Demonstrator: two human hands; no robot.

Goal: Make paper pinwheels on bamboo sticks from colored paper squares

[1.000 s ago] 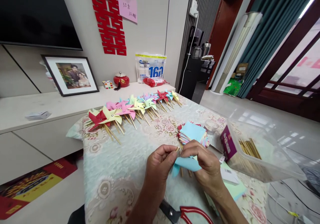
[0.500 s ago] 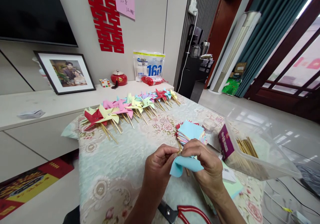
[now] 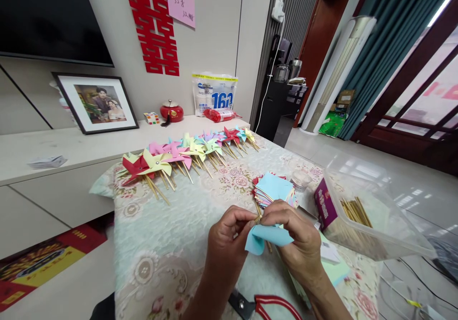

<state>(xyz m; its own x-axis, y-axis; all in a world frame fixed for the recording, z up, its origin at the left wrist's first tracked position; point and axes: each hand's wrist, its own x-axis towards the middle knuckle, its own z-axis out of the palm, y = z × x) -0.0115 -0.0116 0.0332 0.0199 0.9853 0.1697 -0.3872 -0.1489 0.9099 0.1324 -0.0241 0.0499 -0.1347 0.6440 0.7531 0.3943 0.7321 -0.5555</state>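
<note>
A blue paper pinwheel [image 3: 274, 235], partly folded over, is between my two hands above the table. My left hand [image 3: 229, 239] pinches it at its upper left, fingers closed near the end of a wooden stick. With thumb and fingers closed, my right hand [image 3: 298, 232] grips the pinwheel from the other side. My fingertips meet close together and hide the exact joint. Just beyond them lies a stack of coloured paper squares [image 3: 274, 186], a blue one on top. Below my wrists rest red-handled pliers or cutters [image 3: 259, 305], partly covered by my forearm.
Finished-looking pinwheels [image 3: 175, 153] lie in a row along the table's far edge. To the right, a clear plastic box [image 3: 390, 236] holds wooden sticks [image 3: 358, 211]. A small round clear container [image 3: 300, 179] stands beside the paper stack. Cables [image 3: 408, 274] lie on the floor at right.
The view has shifted slightly, moving everything a little to the right. Both hands keep nearly the same pinch on the blue pinwheel.
</note>
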